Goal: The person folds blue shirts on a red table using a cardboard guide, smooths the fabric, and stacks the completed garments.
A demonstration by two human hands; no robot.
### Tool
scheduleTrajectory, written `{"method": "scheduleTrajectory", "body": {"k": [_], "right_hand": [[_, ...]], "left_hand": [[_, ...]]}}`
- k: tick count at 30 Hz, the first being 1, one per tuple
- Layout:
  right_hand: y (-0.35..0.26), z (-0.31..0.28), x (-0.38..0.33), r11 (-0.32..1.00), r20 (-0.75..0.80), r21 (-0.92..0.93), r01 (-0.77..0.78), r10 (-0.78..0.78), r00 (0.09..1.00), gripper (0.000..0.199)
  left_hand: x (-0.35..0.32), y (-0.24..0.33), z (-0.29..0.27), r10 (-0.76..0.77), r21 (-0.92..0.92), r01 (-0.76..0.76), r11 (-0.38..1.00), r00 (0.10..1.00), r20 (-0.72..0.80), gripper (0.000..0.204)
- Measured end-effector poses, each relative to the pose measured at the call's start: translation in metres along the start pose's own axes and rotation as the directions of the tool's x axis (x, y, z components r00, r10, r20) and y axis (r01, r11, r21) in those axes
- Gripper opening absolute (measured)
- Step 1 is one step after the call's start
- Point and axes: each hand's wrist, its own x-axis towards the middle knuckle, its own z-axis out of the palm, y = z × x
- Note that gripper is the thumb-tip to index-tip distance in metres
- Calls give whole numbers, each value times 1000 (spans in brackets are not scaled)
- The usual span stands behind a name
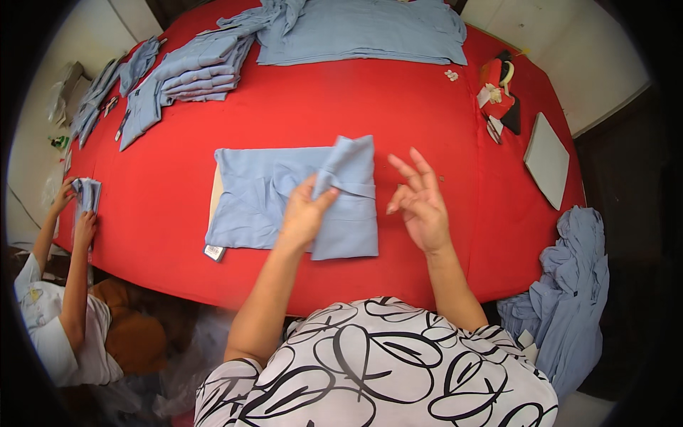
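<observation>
A light blue garment [249,199], partly folded, lies on the red-covered table [420,285] in front of me. My left hand [307,213] grips a folded-over blue flap [348,167] at the garment's right side, thumb on top. Just right of the cloth, my right hand [420,203] is raised with its fingers spread, and nothing shows in it. A pale board edge [215,192] sticks out along the garment's left side. From the lower left corner pokes a tag [213,252].
Folded blue garments [199,78] and a wide blue stack [363,35] lie at the back. Scissors [491,128] and a white board [547,160] are at the right. More blue cloth [569,285] hangs at the right edge. At far left, a co-worker [71,306] handles folded cloth.
</observation>
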Motion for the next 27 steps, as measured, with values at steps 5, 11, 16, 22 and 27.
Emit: {"method": "scheduleTrajectory", "body": {"k": [5,11,16,22,27], "right_hand": [[13,-17,0,870,-76,-477,-127,103,992,30],[64,15,10,541,9,-832,126,-213,977,12],[67,0,23,756,-148,-654,18,-151,977,9],[55,-19,69,910,231,275,-311,251,940,15],[73,-21,82,970,139,-58,-236,242,960,21]], "left_hand": [[-8,34,-42,-76,-13,75,997,997,-21,33],[-8,28,-16,1,5,-1,1000,1000,5,34],[-7,49,-16,17,278,-11,961,1000,-19,35],[-4,75,-27,-79,73,73,995,993,91,37],[-5,69,-40,-96,16,96,995,994,41,38]]}}
